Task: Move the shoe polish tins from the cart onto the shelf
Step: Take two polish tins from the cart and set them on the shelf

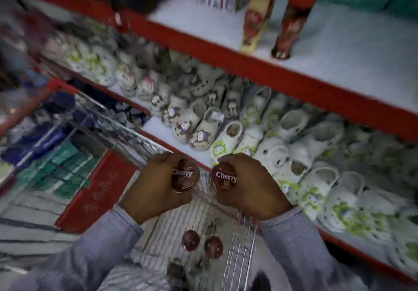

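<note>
The left hand (156, 186) and right hand (251, 189) each grip a tin (185, 174) above the cart (239, 256); carrying step, looks like; next they need a bare spot on the shelf (339, 48); two tins (190, 240) wait below.

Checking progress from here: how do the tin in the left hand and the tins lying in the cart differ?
The tin in the left hand is lifted above the cart, lid toward the camera, "Cherry" readable. The two tins in the cart lie loose on the wire floor, ungripped, their lettering too blurred to read. All are round and dark red.
</note>
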